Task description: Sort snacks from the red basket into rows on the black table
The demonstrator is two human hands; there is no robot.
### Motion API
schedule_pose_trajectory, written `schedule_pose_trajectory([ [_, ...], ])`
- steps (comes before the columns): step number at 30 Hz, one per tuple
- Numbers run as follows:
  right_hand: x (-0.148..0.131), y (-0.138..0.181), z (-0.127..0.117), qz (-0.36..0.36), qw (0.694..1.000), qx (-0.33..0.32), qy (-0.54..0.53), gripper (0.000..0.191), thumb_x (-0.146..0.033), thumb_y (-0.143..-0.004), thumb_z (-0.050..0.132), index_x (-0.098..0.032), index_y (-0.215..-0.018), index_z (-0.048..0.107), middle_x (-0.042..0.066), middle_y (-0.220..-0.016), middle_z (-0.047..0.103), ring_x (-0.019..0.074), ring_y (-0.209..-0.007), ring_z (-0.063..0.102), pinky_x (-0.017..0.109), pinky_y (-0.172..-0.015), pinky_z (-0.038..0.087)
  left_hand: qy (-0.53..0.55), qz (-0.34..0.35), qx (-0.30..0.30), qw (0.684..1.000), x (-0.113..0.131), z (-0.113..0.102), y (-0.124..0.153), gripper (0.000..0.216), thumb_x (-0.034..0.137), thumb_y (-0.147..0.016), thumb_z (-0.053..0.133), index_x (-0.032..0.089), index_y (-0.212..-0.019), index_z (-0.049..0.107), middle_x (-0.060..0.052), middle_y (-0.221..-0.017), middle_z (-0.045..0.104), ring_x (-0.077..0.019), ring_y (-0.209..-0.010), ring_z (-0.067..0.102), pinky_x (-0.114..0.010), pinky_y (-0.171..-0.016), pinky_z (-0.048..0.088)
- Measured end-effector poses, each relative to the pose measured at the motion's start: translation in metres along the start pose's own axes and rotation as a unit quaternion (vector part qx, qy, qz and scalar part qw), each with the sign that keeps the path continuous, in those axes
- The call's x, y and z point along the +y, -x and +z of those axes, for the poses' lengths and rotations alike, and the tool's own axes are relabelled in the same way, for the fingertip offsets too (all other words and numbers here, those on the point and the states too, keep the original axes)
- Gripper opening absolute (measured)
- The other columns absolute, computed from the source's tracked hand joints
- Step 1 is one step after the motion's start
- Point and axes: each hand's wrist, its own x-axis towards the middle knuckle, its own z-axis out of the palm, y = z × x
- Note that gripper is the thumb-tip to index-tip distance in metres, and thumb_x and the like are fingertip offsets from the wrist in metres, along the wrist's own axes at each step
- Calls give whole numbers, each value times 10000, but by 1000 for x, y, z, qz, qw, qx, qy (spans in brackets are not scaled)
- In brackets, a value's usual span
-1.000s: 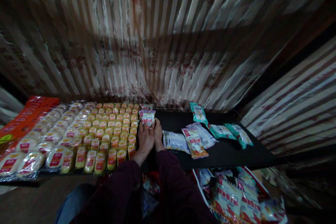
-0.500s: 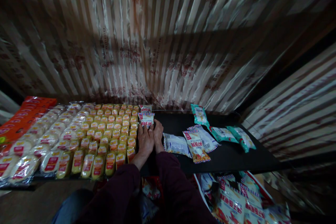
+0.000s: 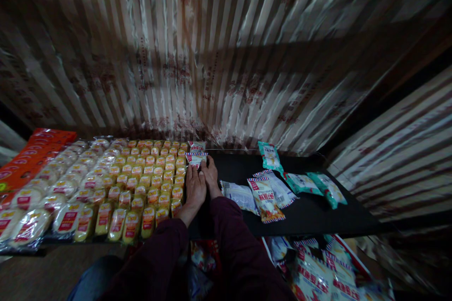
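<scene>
My left hand (image 3: pixel 195 187) and my right hand (image 3: pixel 212 176) lie side by side on the black shelf (image 3: pixel 310 211), both gripping a red-and-white striped snack packet (image 3: pixel 196 159). The packet stands just right of the rows of yellow-and-red packets (image 3: pixel 148 183) and in front of another striped packet (image 3: pixel 196 146) at the shelf's back. My fingertips cover the packet's lower edge. Dark maroon sleeves reach to both wrists.
Loose packets lie right of my hands: white ones (image 3: pixel 240 195), a striped one (image 3: pixel 264 193), teal ones (image 3: pixel 298 181). Larger round-cake packs (image 3: pixel 31 197) and orange packs (image 3: pixel 21 164) fill the left. A bag of striped packets (image 3: pixel 318 273) sits below at right. Striped curtain (image 3: pixel 212 56) behind.
Both hands have pushed the striped packet a little farther back along the shelf, closer to the packet at the rear. The view has shifted slightly.
</scene>
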Motion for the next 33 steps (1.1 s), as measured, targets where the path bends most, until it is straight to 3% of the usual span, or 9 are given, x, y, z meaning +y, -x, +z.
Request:
schedule_pose_trajectory([
  [9, 6, 16, -3, -36, 998, 41, -2, 484, -313, -813, 459, -87, -1233, 541, 196, -1300, 562, 262, -1235, 501, 445, -1068, 348, 23, 14, 18, 999, -5, 2, 7, 536, 332, -899, 326, 96, -1374, 404, -153, -1533, 288, -227, -1452, 141, -414, -1187, 161],
  [17, 6, 48, -19, -74, 996, 50, -5, 366, -228, -795, 435, -139, -1094, 626, 139, -1192, 630, 223, -1156, 543, 408, -1038, 385, -2, 48, 23, 999, 3, -8, 34, 440, 288, -907, 306, 114, -1236, 540, -140, -1435, 441, -208, -1405, 289, -390, -1181, 216],
  [21, 2, 78, -33, -79, 996, 42, -28, 278, -213, -789, 442, -171, -949, 666, 108, -1102, 665, 211, -1062, 580, 396, -987, 423, -6, 54, -10, 998, 9, -14, 57, 437, 236, -897, 280, 95, -1192, 570, -151, -1304, 564, -208, -1281, 463, -375, -1128, 321],
  [24, 0, 104, -44, -61, 996, 37, -46, 293, -207, -787, 422, -169, -943, 667, 90, -1040, 678, 197, -994, 599, 365, -942, 449, 4, 50, -36, 998, 10, -17, 78, 431, 224, -894, 271, 106, -1173, 577, -141, -1224, 619, -198, -1171, 553, -357, -1068, 392],
  [33, 5, 204, -71, -12, 999, -22, -48, 345, -184, -740, 421, -169, -964, 683, 78, -959, 696, 186, -865, 625, 308, -820, 491, 15, 41, -60, 997, -16, -37, 168, 398, 213, -881, 284, 141, -1124, 590, -129, -1143, 645, -193, -1093, 585, -355, -1014, 433],
])
